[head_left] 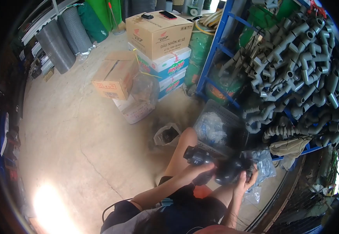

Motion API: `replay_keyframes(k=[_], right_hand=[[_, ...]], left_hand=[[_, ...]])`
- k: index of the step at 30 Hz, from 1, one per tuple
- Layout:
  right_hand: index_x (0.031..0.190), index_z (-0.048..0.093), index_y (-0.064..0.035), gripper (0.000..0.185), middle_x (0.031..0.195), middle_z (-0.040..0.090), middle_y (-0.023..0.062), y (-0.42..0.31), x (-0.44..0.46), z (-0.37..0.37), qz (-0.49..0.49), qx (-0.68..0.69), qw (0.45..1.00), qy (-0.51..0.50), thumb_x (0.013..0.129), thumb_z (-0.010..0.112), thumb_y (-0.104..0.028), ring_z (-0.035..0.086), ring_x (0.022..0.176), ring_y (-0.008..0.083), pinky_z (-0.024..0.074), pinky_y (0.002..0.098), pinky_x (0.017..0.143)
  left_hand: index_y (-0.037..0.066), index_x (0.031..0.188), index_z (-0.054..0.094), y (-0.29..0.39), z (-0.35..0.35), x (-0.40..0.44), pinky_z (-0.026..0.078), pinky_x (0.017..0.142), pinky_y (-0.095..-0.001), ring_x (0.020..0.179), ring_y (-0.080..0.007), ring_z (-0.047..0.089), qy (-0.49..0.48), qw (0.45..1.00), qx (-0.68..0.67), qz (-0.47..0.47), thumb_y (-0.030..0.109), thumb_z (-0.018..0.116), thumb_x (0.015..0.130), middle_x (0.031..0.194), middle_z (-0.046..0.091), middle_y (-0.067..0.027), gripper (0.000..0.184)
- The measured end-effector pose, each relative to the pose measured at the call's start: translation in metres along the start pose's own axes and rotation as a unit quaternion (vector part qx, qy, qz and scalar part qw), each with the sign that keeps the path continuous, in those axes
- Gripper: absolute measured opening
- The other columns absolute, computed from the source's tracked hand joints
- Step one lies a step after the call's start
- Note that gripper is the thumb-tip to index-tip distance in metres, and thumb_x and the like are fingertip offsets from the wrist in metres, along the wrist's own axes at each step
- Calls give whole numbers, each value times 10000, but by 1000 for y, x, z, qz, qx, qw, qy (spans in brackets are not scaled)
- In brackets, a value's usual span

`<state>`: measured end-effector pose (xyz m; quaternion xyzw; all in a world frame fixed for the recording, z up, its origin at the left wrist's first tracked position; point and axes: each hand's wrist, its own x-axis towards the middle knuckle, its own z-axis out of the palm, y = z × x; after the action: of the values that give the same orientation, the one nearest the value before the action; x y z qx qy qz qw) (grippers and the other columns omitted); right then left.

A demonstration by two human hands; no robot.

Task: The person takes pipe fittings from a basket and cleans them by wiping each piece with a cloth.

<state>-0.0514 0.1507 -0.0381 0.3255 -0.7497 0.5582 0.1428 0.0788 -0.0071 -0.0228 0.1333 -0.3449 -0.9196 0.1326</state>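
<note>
Near the lower centre, my left hand (pixel 198 171) is closed round a black power tool (pixel 200 156), whose head points up and left. To its right, my right hand (pixel 245 181) grips a dark rounded object (pixel 231 171) from its right side, fingers curled over it. The two held items are close together above my lap; blur hides whether they touch. Behind the right hand lies crumpled clear plastic (pixel 264 165). A plastic bag (pixel 167 135) with something black inside sits on the floor beyond my knee.
A grey crate (pixel 232 117) holding plastic bags stands beyond my hands. Stacked cardboard boxes (pixel 157 37) rise at upper centre, with another carton (pixel 115 74) beside them. Grey pipe fittings (pixel 294 58) hang by a blue rack (pixel 217 46) on the right.
</note>
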Motion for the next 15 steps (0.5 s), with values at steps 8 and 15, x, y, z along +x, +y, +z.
replay_keyframes(k=[8, 15], right_hand=[[969, 528, 41, 220, 891, 546, 96, 9, -14, 17, 164, 92, 980, 70, 854, 453, -130, 491, 813, 170, 375, 280, 759], [923, 548, -42, 243, 845, 557, 19, -7, 22, 19, 501, 388, 770, 75, 842, 543, -271, 520, 791, 124, 419, 263, 707]], left_hand=[[59, 831, 621, 2, -3, 9, 415, 538, -199, 598, -61, 531, -36, 980, 186, -53, 143, 735, 711, 717, 594, 10, 186], [24, 862, 605, -25, -28, 17, 483, 683, -272, 730, -154, 595, -79, 893, 414, 158, 66, 767, 650, 812, 629, -76, 271]])
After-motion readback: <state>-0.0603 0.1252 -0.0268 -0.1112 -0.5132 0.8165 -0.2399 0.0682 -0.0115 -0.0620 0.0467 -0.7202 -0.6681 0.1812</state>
